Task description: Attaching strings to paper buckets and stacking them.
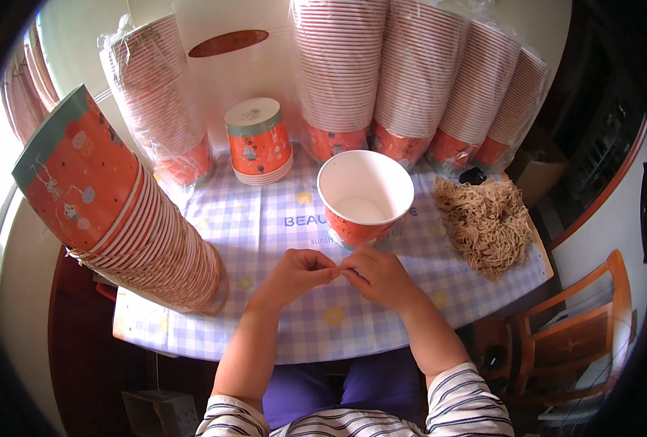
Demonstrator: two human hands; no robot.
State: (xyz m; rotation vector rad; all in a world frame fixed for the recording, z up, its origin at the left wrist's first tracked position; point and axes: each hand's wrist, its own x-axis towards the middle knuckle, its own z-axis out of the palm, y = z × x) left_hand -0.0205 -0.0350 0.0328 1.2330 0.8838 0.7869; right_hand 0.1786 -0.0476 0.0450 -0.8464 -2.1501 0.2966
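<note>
Just in front of an upright orange paper bucket point(356, 231) with a white inside, my two hands meet at the fingertips. My left hand point(298, 278) is closed in a pinch, thumb against forefinger. Touching it at the tips, my right hand point(383, 278) pinches too. Whatever lies between the fingers is too small or hidden to make out. To the right of the bucket lies a loose heap of beige cord point(487, 226). On the left leans a tall stack of nested orange buckets point(141, 237), with cord hanging along its rims.
Plastic-wrapped bucket stacks point(338, 73) line the back, with another wrapped stack point(156, 95) at the back left. A short upside-down bucket stack point(259, 146) stands between them. A checked cloth point(280, 342) covers the table. A wooden chair point(578, 335) is at the right.
</note>
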